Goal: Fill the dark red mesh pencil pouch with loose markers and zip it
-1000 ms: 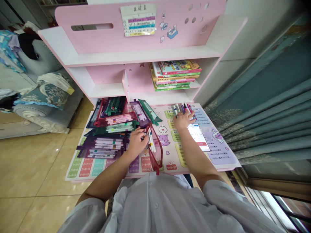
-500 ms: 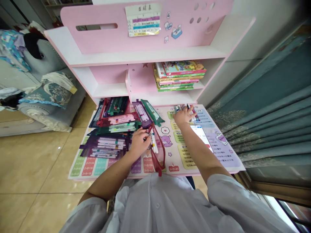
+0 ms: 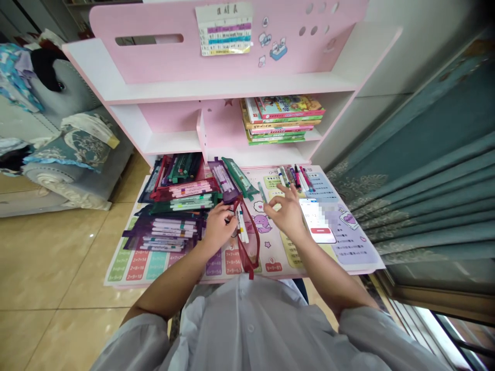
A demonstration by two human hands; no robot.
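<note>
Gripping red pouch [image 3: 248, 242] with left hand [image 3: 217, 228]; right hand [image 3: 285, 215] beside it pinches green pen [image 3: 262, 192].

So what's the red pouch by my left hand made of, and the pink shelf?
Pouch: looks like soft see-through red plastic or mesh; markers show through it, and it sags open at the left hand. Shelf: probably laminated or painted board, matt pink and white, with flat cut edges and clean round holes.
</note>
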